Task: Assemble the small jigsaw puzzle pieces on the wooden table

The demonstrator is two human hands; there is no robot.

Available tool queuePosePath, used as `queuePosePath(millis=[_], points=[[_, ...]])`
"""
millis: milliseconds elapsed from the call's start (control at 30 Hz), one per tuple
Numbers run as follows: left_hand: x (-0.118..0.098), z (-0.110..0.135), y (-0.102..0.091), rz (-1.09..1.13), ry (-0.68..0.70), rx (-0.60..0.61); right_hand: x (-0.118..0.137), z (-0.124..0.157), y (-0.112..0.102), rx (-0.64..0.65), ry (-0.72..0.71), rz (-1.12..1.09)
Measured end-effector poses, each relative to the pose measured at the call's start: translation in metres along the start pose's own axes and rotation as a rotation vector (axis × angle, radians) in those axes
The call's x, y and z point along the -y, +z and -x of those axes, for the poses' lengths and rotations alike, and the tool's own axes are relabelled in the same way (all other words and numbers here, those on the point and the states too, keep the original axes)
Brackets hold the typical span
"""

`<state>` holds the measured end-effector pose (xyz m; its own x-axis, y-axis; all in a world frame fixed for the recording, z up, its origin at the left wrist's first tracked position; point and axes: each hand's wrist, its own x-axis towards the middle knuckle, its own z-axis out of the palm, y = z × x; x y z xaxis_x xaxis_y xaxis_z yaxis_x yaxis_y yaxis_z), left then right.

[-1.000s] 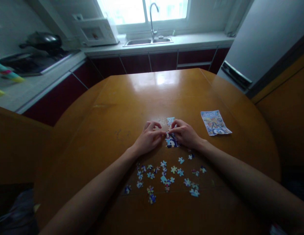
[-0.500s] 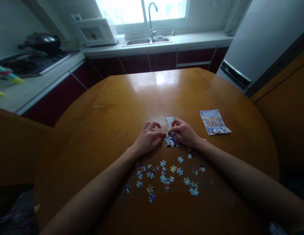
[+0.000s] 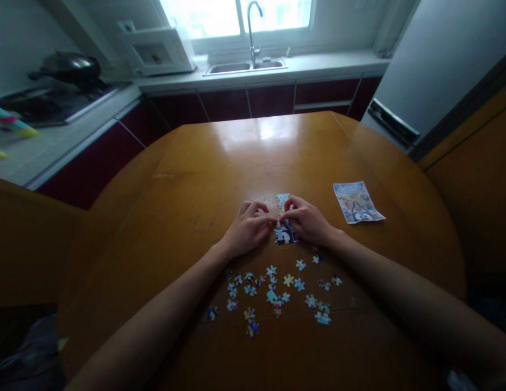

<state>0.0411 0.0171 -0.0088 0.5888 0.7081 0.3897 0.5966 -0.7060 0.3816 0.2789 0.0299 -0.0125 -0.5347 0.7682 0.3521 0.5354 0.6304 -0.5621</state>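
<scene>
A narrow, partly joined jigsaw puzzle (image 3: 284, 236) lies flat on the wooden table, with a dark blue and white cartoon face at its near end. My left hand (image 3: 249, 227) is curled at the puzzle's left edge, its fingertips gripping there. From the other side, my right hand (image 3: 305, 220) pinches the puzzle's middle with thumb and index finger, covering part of it. Any single piece between the fingertips is too small to make out. Nearer to me several loose puzzle pieces (image 3: 299, 284) are scattered between my forearms.
A creased picture sheet (image 3: 358, 202) lies right of my right hand. The table (image 3: 220, 168) has a rounded edge. Beyond it are a counter with a sink (image 3: 269, 64), a microwave (image 3: 158, 52), a pot (image 3: 69, 68) on the stove, and a fridge (image 3: 432, 70) at the right.
Both hands stay at the puzzle with only tiny fingertip shifts. The loose pieces and the picture sheet lie as before.
</scene>
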Motion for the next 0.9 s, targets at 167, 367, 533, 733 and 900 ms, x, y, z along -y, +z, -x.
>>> queuePosePath(millis=[167, 367, 533, 733, 900], points=[[-0.0006, -0.0006, -0.0014, -0.007, -0.01, 0.013, -0.0005, 0.0002, 0.0006, 0.0, -0.002, -0.004], [-0.0012, -0.0005, -0.0011, -0.023, -0.007, 0.007, -0.0024, 0.0013, 0.0018, -0.043, -0.012, -0.052], [-0.0019, -0.0006, -0.0011, -0.014, -0.002, 0.004, -0.0005, 0.0, 0.001, -0.01, 0.005, -0.009], [-0.0043, -0.002, -0.0019, 0.013, 0.019, -0.026, 0.0022, -0.0006, 0.0004, -0.011, 0.008, 0.004], [-0.0031, -0.0014, 0.0005, -0.005, 0.011, -0.022, 0.0018, -0.0004, 0.0011, -0.015, 0.014, -0.008]])
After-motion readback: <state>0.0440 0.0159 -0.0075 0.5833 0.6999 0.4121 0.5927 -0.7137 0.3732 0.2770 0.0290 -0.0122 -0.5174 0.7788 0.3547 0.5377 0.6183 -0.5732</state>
